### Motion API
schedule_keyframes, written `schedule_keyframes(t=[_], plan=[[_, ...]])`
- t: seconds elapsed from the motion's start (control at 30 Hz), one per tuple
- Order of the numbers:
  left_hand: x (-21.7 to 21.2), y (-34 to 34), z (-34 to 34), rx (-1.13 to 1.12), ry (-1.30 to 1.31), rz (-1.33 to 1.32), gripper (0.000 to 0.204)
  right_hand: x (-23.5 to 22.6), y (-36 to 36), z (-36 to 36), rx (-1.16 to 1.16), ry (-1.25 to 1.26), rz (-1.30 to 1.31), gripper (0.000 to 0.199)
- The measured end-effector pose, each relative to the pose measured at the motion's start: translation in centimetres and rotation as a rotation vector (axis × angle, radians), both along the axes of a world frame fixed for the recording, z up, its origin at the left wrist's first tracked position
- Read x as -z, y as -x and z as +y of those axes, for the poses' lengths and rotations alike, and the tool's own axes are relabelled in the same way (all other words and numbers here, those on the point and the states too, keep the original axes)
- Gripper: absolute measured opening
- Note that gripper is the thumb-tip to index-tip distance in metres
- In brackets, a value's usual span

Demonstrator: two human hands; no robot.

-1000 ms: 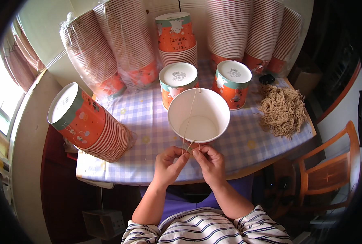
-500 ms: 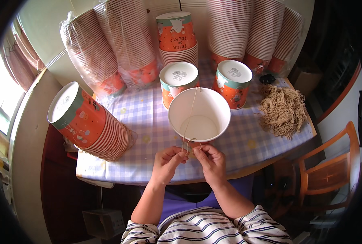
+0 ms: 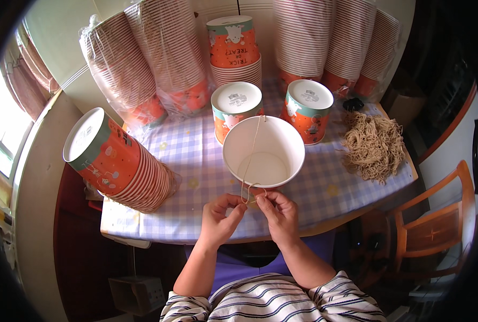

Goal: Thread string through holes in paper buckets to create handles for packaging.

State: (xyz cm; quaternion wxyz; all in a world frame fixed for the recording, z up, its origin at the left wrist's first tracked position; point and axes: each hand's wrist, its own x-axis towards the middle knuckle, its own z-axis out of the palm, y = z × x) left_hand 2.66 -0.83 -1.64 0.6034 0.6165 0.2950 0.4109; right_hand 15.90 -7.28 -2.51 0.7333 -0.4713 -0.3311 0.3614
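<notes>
String [image 3: 251, 161] end hidden between pinching fingertips [image 3: 260, 199]

Bright window [image 3: 2, 129], wooden chair [image 3: 437, 225]

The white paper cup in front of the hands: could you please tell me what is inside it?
Inside the white paper cup only its bare white floor shows, with a thin string running across the opening down to both hands. The near inner wall is hidden by the rim.

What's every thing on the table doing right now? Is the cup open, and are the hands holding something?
White cup: upright, open, empty.
String: runs across the cup's mouth, pinched at the near rim.
Left hand: pinching the string.
Right hand: pinching the string.
Two orange cups: upside down.
Sideways cup stack: lying down.
String pile: loose, tangled.
</notes>
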Motion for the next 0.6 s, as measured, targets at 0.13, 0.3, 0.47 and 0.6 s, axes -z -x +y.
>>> schedule_keyframes(t=[0.13, 0.3, 0.47, 0.6], plan=[[0.0, -0.1, 0.0, -0.013, -0.025, 0.011, 0.005, 0.0, 0.0, -0.1, -0.007, 0.012, 0.003, 0.012], [0.0, 0.0, 0.0, -0.036, -0.078, 0.058, 0.004, 0.1, 0.0, -0.1, -0.001, -0.007, 0.016, 0.011], [-1.5, -0.1, -0.5, -0.225, -0.431, 0.134, 0.017, -0.2, -0.1, -0.1, 0.001, 0.002, 0.038, 0.011], [-2.9, 0.2, -0.2, -0.260, -0.905, 0.283, 0.034, -0.2, -0.2, -0.3, -0.016, 0.024, 0.010, 0.012]])
